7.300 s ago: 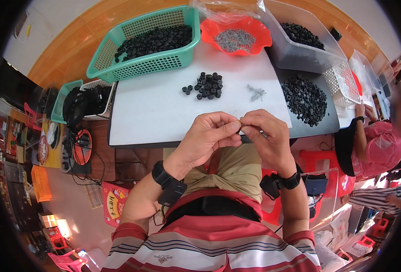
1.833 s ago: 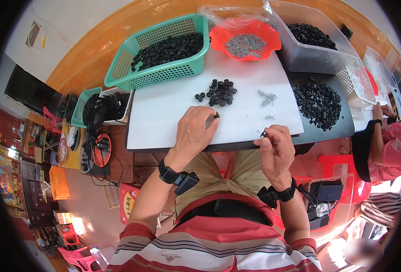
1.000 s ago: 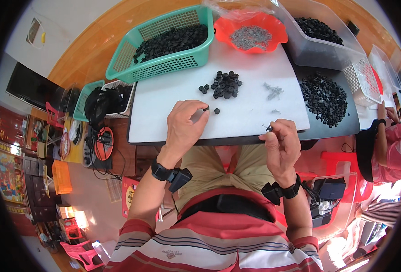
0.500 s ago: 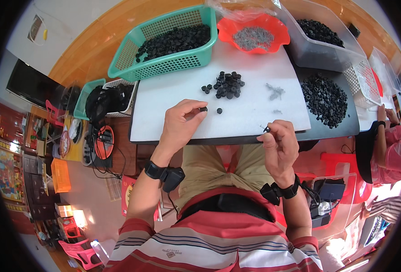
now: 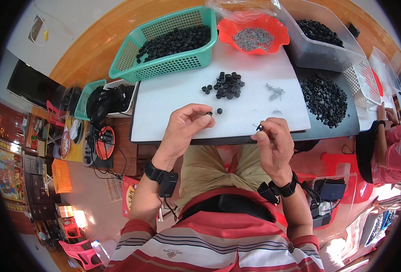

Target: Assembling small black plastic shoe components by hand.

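Observation:
My left hand (image 5: 184, 126), over the white board, is closed in a pinch around a small black knob (image 5: 209, 113). Beside those fingertips a single loose black knob (image 5: 219, 111) rests on the board. At the board's near right edge my right hand (image 5: 277, 143) pinches a small black part (image 5: 259, 128), with a thin metal screw (image 5: 254, 124) sticking out of it. Beyond my hands lies a pile of black knobs (image 5: 229, 86). To its right are a small heap of screws (image 5: 275, 92) and a few more screws (image 5: 277, 112) nearer me.
Along the back stand a green basket (image 5: 164, 70) of black parts, a red scalloped bowl (image 5: 222, 31) of screws and a clear plastic bin (image 5: 316, 59). A large heap of small black parts (image 5: 325, 100) lies at the right. Another person's hands (image 5: 386, 113) show at far right.
My left hand has shifted slightly right and nearer me with its knob, close to the loose one. My right hand has moved a little left, still pinching its black part.

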The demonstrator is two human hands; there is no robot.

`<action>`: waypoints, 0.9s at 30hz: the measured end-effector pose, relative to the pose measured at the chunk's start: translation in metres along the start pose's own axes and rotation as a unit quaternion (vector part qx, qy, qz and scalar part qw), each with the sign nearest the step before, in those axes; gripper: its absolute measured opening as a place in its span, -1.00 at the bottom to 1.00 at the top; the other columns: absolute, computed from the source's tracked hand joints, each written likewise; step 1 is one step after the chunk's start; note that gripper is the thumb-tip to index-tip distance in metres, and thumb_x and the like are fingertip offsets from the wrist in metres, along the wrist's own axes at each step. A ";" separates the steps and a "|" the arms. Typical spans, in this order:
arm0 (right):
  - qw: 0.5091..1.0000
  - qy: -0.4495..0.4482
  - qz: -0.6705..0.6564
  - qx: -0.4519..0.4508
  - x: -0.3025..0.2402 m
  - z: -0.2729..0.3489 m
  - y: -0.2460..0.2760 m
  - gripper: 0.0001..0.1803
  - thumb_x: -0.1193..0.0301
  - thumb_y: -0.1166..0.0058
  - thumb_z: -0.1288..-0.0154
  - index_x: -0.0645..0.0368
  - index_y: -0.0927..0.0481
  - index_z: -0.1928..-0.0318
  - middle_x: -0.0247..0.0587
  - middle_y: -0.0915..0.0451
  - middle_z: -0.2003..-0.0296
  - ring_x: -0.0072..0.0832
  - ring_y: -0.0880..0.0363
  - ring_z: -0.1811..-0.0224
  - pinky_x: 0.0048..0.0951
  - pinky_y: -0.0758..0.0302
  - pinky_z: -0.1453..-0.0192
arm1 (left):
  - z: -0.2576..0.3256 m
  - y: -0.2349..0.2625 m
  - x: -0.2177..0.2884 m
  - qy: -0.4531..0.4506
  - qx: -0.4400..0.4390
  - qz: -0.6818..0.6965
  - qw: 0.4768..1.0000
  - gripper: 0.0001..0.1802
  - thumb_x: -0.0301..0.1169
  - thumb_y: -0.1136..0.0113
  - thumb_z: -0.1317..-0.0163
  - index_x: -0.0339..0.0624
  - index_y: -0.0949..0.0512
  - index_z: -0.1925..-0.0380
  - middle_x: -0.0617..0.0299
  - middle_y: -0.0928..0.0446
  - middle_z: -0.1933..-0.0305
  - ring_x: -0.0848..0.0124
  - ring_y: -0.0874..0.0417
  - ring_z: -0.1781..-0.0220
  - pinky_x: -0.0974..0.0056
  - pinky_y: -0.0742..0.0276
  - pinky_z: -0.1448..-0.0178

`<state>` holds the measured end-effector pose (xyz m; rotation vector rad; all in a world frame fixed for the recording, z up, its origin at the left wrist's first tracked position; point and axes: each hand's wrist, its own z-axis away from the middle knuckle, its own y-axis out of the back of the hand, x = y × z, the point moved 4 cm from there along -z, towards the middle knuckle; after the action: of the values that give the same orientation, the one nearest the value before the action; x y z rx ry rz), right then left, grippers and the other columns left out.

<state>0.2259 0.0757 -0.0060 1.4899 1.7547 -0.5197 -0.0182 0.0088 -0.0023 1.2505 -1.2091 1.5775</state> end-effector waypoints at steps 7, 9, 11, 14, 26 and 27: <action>1.000 0.024 -0.012 -0.013 -0.005 -0.006 -0.007 -0.72 0.59 -0.28 -0.36 0.28 -0.57 -0.04 -0.06 -0.59 0.10 -0.46 -0.62 0.40 -0.48 -0.57 0.30 | 0.005 -0.005 -0.004 0.041 -0.017 0.138 0.989 -0.81 -0.53 -0.27 -0.41 -0.29 -0.59 0.01 0.17 -0.67 0.10 0.41 -0.77 0.09 0.21 -0.79 -0.15; 0.999 0.034 -0.010 -0.016 -0.008 -0.008 -0.009 -0.72 0.60 -0.28 -0.35 0.28 -0.57 -0.04 -0.06 -0.59 0.10 -0.45 -0.62 0.40 -0.48 -0.57 0.31 | 0.006 -0.005 -0.008 0.050 -0.021 0.193 0.980 -0.81 -0.52 -0.26 -0.42 -0.27 -0.59 0.01 0.13 -0.67 0.06 0.39 -0.77 0.09 0.21 -0.80 -0.14; 0.999 0.041 -0.014 -0.021 -0.010 -0.009 -0.011 -0.71 0.60 -0.29 -0.34 0.29 -0.57 -0.04 -0.05 -0.59 0.11 -0.45 -0.64 0.42 -0.47 -0.59 0.35 | 0.007 -0.005 -0.011 0.048 -0.025 0.220 0.974 -0.81 -0.51 -0.26 -0.43 -0.26 -0.60 0.00 0.12 -0.67 0.04 0.39 -0.77 0.08 0.21 -0.80 -0.13; 0.999 0.042 -0.016 -0.030 -0.013 -0.009 -0.015 -0.71 0.60 -0.29 -0.35 0.29 -0.57 -0.04 -0.03 -0.59 0.11 -0.44 -0.65 0.43 -0.44 -0.61 0.38 | 0.009 -0.006 -0.017 0.050 -0.028 0.263 0.963 -0.78 -0.50 -0.25 -0.43 -0.25 -0.61 -0.04 0.09 -0.66 0.00 0.38 -0.76 0.07 0.21 -0.81 -0.12; 0.996 0.063 0.006 -0.065 -0.020 -0.013 -0.027 -0.72 0.56 -0.29 -0.35 0.26 -0.57 -0.03 -0.02 -0.59 0.09 -0.42 -0.66 0.46 -0.45 -0.62 0.41 | 0.021 -0.017 -0.017 0.072 -0.025 0.308 0.948 -0.70 -0.46 -0.19 -0.49 -0.28 -0.57 -0.17 0.01 -0.65 -0.04 0.36 -0.77 0.04 0.18 -0.80 -0.19; 0.996 0.062 0.006 -0.065 -0.021 -0.013 -0.028 -0.72 0.56 -0.29 -0.35 0.26 -0.57 -0.03 -0.02 -0.59 0.09 -0.42 -0.66 0.46 -0.45 -0.62 0.41 | 0.022 -0.017 -0.017 0.074 -0.020 0.309 0.948 -0.69 -0.46 -0.18 -0.49 -0.28 -0.56 -0.18 0.01 -0.65 -0.04 0.36 -0.77 0.04 0.18 -0.79 -0.20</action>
<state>0.1960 0.0654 0.0134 1.4657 1.8373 -0.3055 0.0072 -0.0086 -0.0140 0.7324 -1.6200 2.0292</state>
